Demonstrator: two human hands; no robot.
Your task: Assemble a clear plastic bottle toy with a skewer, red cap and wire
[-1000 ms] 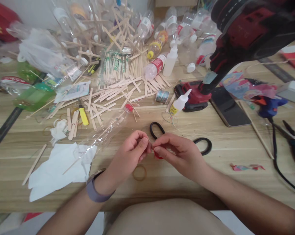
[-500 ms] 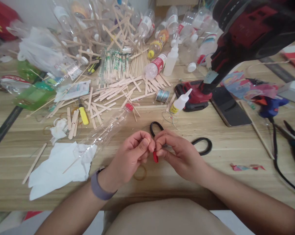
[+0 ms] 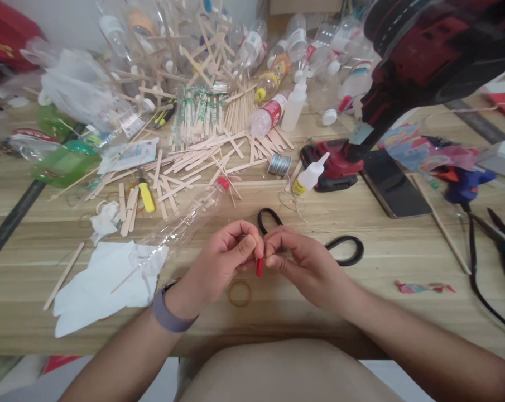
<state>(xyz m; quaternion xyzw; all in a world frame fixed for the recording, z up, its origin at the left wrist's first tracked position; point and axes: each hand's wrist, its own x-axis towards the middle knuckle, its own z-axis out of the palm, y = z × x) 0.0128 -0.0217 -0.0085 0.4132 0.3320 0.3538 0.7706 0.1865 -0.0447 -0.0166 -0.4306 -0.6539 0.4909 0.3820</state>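
Over the front middle of the table my two hands meet at the fingertips. My left hand point(image 3: 225, 257), with a grey band on its wrist, pinches a small red bottle cap point(image 3: 259, 267) seen on edge. The thumb and index finger of my right hand point(image 3: 304, 262) are closed beside the cap; whatever they pinch is too small to make out. Behind my right hand lie scissors with black handles point(image 3: 351, 251), their blades mostly hidden. A rubber band point(image 3: 239, 293) rests below my left hand.
A clear bottle point(image 3: 185, 220) and white paper point(image 3: 97, 290) lie to the left. Wooden sticks point(image 3: 193, 159), a glue bottle point(image 3: 309, 176) and a thread spool point(image 3: 279, 164) lie ahead. A red and black drill point(image 3: 403, 72) looms at right, beside a phone point(image 3: 397, 184).
The red cap has turned more upright and shifted slightly left between my fingers. More of the rubber band shows below my left hand. The view has moved slightly.
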